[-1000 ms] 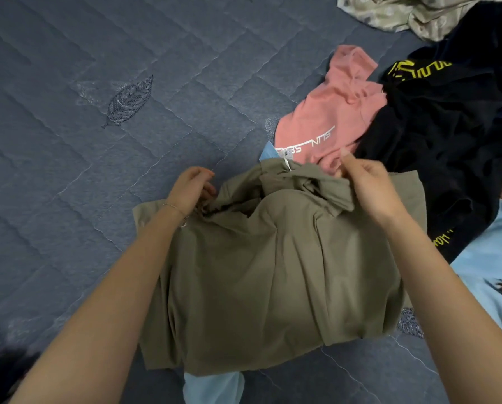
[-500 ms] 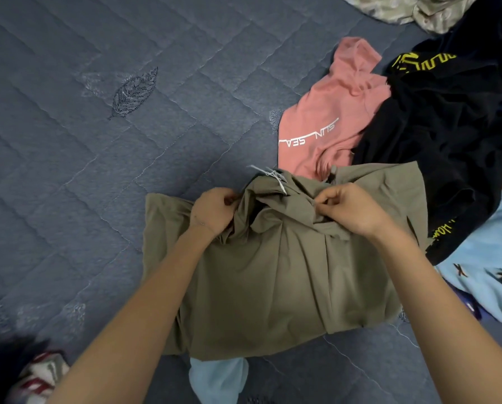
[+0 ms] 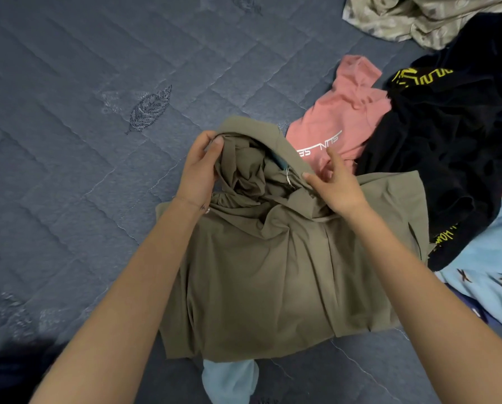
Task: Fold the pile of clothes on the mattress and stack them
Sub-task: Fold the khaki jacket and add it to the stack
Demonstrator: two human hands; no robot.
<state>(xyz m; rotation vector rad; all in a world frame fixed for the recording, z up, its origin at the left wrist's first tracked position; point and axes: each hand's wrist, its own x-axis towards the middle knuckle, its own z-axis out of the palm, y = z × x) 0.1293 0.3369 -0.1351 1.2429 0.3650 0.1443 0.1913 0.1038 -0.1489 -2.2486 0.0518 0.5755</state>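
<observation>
Since half a second ago, we see the left hand has carried its bunch of cloth up and away from us, and the right hand has let go of its pinch. The left hand now grips a raised fold at the top of the olive garment, thumb and fingers closed round the edge. The right hand lies wide on the fabric just beside it, forefinger stretched along the fold, thumb lifted clear. Between the two hands the neck opening gapes, with a blue label inside.

The olive garment lies on the quilted grey mattress, partly folded, over a pale blue cloth that shows at its near edge. To its right lie the unfolded clothes: a pink shirt, a black garment with yellow lettering overlapping it, a light blue printed piece, and a beige patterned cloth at the far corner.
</observation>
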